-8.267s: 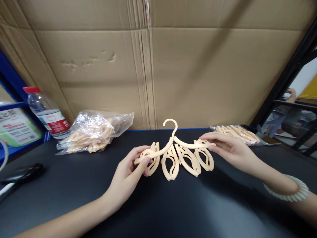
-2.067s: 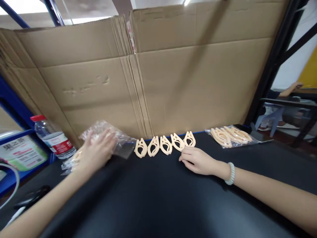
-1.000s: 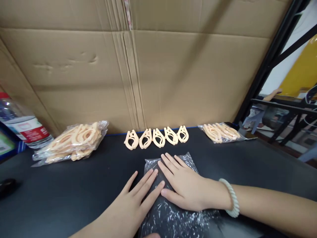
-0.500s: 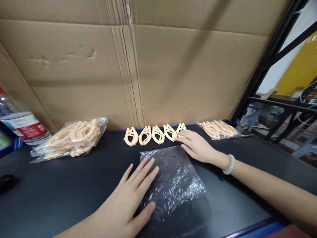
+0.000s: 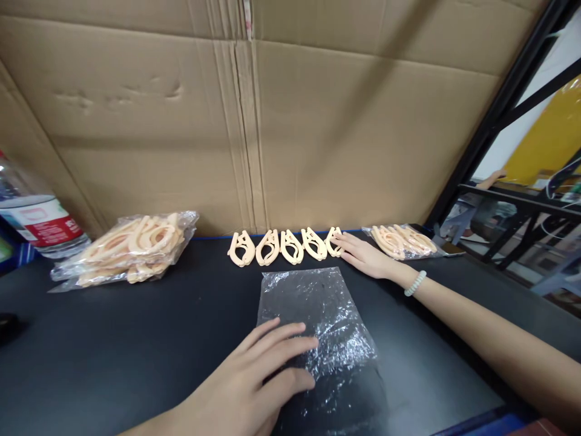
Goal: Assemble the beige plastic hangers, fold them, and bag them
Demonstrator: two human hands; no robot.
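Note:
Several peach folded plastic hangers (image 5: 292, 248) stand in a row at the back of the black table. Stretched out, my right hand (image 5: 365, 255) touches the right-hand hanger (image 5: 334, 242) with its fingertips, covering part of it; a pale beaded bracelet is on that wrist. A flat clear plastic bag (image 5: 313, 297) lies in front of the row. Over the bag's lower left part, my left hand (image 5: 261, 369) is open with its fingers spread and nothing held.
At the left lies a stack of clear bags (image 5: 131, 248) filled with peach hangers, beside a bottle (image 5: 43, 221) with a red and white label. Another filled bag (image 5: 402, 241) lies at the back right. Cardboard (image 5: 318, 121) walls the back. A person's arm shows beyond the black rack.
My left hand has slid right and nearer to me across the bag. My right hand has shifted slightly right, so more of the right-hand hanger shows. The camera view has shifted a little.

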